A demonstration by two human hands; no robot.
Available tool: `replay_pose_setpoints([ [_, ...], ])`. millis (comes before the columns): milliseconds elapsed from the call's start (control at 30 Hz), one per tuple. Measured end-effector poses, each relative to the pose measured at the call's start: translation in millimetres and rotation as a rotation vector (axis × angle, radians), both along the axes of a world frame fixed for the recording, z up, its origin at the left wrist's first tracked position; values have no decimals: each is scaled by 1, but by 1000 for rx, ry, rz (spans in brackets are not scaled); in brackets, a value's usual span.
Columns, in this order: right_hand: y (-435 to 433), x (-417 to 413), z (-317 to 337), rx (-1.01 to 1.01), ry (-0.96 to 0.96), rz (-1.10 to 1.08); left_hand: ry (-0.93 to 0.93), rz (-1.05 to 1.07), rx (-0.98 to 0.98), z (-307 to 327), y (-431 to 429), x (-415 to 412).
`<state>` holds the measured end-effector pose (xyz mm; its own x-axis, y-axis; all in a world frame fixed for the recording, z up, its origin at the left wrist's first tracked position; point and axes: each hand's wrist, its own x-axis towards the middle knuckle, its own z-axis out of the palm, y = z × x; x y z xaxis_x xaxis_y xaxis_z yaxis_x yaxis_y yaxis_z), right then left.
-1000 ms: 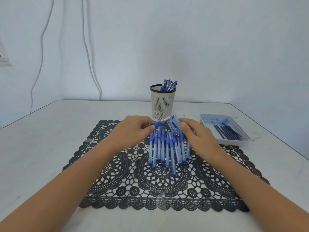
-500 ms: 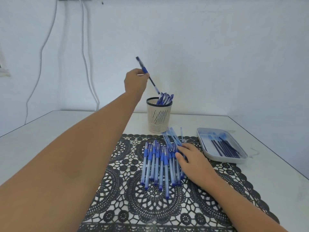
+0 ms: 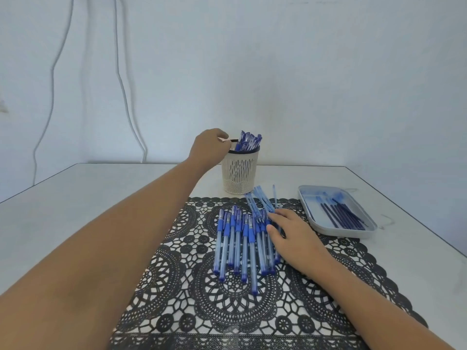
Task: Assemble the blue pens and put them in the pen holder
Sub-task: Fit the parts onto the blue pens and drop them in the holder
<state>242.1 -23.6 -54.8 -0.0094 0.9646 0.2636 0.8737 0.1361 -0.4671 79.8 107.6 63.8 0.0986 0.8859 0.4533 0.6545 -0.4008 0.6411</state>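
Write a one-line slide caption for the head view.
Left hand at the pen holder rim, blue pens inside; right hand resting on the row of pens on the lace mat.

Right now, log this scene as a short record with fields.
Holder: cream slotted plastic pen holder, assembled blue pens standing inside
Left hand: at the holder's rim, fingers curled, grip hidden
Right hand: fingers resting on the loose blue pens
Mat: black lace mat under the loose blue pens
Tray: pale rectangular plastic tray holding dark refills, right of mat
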Motion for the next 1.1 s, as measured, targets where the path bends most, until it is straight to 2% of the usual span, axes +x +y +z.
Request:
replay_pose_setpoints([
  [100,0,-1,1,7,-3,2,51,2,-13,-17,-27,-18],
  [267,-4,-3,4,19,15,8,272,-79,-253,-69,-72,-42],
  [367,-7,-4,6,17,43,13,363,-59,-318,-89,-85,-45],
  [667,-8,-4,5,19,34,8,498,-154,-381,-84,-95,-44],
  [833,-7,-3,6,56,41,8,481,-62,-278,-85,-99,-47],
  [933,-8,-5,11,165,20,29,396,-23,-161,-84,-104,-57],
  [1000,-10,-10,15,249,-6,64,335,-91,-117,-82,-108,-62],
  [1100,-17,-20,21,345,-99,158,363,-241,-41,-81,-113,-61],
])
